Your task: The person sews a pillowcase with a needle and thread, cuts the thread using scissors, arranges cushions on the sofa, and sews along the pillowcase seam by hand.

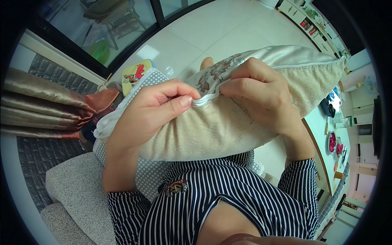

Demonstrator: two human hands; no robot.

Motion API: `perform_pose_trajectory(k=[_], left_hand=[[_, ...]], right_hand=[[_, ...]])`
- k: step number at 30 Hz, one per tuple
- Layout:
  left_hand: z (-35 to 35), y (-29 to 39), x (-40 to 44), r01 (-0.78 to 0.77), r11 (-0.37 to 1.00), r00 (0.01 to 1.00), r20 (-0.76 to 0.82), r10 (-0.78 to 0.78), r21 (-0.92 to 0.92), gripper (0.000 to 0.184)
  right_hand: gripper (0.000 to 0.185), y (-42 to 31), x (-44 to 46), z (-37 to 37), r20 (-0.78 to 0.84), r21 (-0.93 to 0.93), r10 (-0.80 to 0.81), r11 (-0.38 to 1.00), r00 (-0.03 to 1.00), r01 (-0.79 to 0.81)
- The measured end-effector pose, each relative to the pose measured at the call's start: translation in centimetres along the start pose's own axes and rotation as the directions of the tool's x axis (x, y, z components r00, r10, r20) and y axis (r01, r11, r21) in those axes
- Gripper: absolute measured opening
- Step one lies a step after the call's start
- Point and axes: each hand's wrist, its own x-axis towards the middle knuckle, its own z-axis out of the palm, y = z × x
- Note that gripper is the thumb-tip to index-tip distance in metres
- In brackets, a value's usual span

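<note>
Pinching the zipper (206,99) with left hand (157,102), thumb against curled index. Gripping the same strip just beside that with right hand (265,92), knuckles up; can't tell exactly what's under those fingertips (bare tape or a slider, too hidden). No spare hand left over.

Got the cushion (196,134) crosswise in front of the striped shirt (196,179), plush side toward the body, floral panel (214,77) beyond the zipper.

Main worry: jamming. Seeing a wave in the strip between the hands; could bind or spread teeth by pulling hard through that kink. Likely cause: slack, uneven tension.

Next: snagging. Seeing puckered plush right below the strip; could catch pile or a fold by letting fabric bunch into the teeth.

Could also lose the left pinch, having only a narrow edge under the thumb. Could let the cushion roll or sag, with both hands busy and no firm backing visible behind.

Less likely: bumping the table (320,134) by swinging the cushion right. Can't judge the gap from here.

Would hold the strip straight, fabric clear, pull light. Can't call teeth meshed or parted; too small to tell.
</note>
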Motion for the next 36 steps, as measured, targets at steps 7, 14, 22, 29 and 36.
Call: perform_pose_trajectory(k=[7, 14, 22, 29, 36], left_hand=[[0.2, -0.4, 0.3, 0.021, 0.993, 1.000, 0.026, -0.018, -0.119, 0.014], [0.6, -1.2, 0.6, -0.031, 0.991, 0.999, 0.026, 0.035, -0.133, 0.016], [0.4, -1.4, 0.6, -0.020, 0.992, 0.999, -0.027, 0.017, -0.124, 0.017], [1.1, -1.1, 0.8, 0.031, 0.978, 0.999, 0.023, -0.027, -0.208, 0.012], [1.8, -1.6, 1.3, -0.001, 0.990, 0.996, -0.084, -0.011, -0.141, 0.016]], right_hand=[[0.021, 0.5, -0.3, 0.1, -0.008, 0.019, 0.000, 1.000, 1.000, 0.001], [0.021, 1.2, -1.0, 0.1, -0.022, 0.033, -0.006, 0.999, 1.000, 0.006], [0.022, -0.4, -1.5, 0.3, -0.036, 0.054, -0.011, 0.998, 0.999, 0.013], [0.022, 0.9, -2.1, 0.0, -0.048, 0.072, -0.022, 0.997, 0.999, 0.026], [0.022, 2.1, -2.3, 0.6, -0.055, 0.090, -0.055, 0.994, 0.997, 0.060]])
